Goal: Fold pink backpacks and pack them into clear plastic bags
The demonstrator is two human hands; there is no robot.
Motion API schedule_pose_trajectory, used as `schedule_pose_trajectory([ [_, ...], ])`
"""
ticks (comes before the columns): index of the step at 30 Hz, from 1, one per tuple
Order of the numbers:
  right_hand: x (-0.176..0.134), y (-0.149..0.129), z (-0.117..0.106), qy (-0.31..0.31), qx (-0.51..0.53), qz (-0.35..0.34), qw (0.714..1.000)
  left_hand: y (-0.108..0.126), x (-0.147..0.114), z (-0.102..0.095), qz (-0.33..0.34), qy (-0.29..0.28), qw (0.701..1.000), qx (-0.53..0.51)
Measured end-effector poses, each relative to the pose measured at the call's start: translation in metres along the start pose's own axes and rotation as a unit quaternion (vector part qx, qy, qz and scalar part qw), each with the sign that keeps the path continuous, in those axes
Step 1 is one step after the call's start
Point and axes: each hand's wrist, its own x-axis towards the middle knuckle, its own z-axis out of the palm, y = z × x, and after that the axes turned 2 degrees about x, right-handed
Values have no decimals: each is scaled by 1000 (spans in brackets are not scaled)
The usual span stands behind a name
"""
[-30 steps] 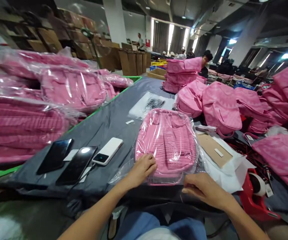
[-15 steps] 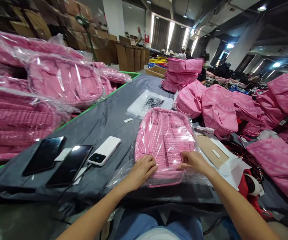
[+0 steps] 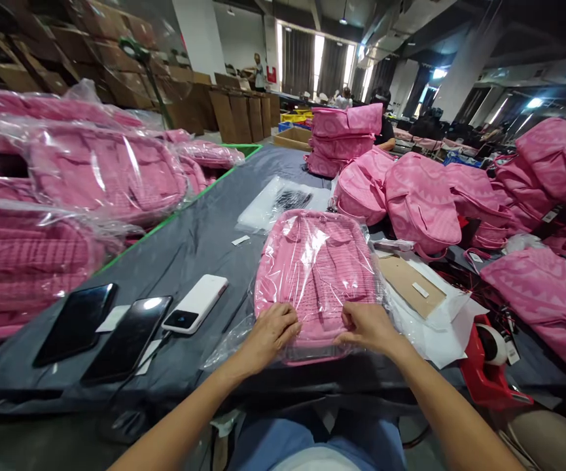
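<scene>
"Both your left hand (image 3: 273,332) and your right hand (image 3: 368,327) rest on the wrapped pink bag (image 3: 318,268), which lies on the table (image 3: 179,248) straight in front of you. Its near part is between your hands, and most of it reaches away beyond your fingertips."

"How does each grip stand for you?"

"Your left fingers are bent and close together at the bag's near left corner, over the clear film (image 3: 221,348). Your right thumb and forefinger are drawn near each other at the near right side. I cannot tell whether either grip pinches the film or only presses on it."

"And what differs from a second ago?"

"There your right hand is down beside the bag's near right corner; now it is up on the bag, farther in. Your left hand keeps to its corner, and the bag stays in front of you."

"Can you read any lettering?"

"The white label (image 3: 421,290) on the brown cardboard (image 3: 403,281) and the white tag (image 3: 512,351) by your red tape dispenser (image 3: 479,376) are too small to read. On your left, the white device (image 3: 201,301) has a dark display (image 3: 183,318) with a faint, unclear mark."
</scene>
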Motion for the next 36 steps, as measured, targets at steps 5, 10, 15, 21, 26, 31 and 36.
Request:
schedule_pose_trajectory([
  [5, 18, 9, -9, -56, -17, -16, 998, 17, -20, -15, 48, 25, 995, 79],
  [10, 14, 13, -6, -53, -19, -47, 997, 11, -50, -14, 75, 108, 962, 237],
  [15, 14, 13, -5, -53, -22, -42, 997, -16, -60, -26, 36, 129, 976, 174],
  [21, 13, 9, -6, -47, -19, -31, 998, -24, -44, -38, -10, 61, 995, 81],
  [26, 11, 10, -4, -35, -5, -22, 999, -23, -34, -34, -35, 45, 995, 77],
  [31, 11, 13, 1, -18, 12, -20, 1000, -29, -28, -33, -61, 13, 998, -3],
  [36, 10, 19, 0, 12, 149, -46, 988, -29, -20, -38, -73, 2, 997, 11],
])
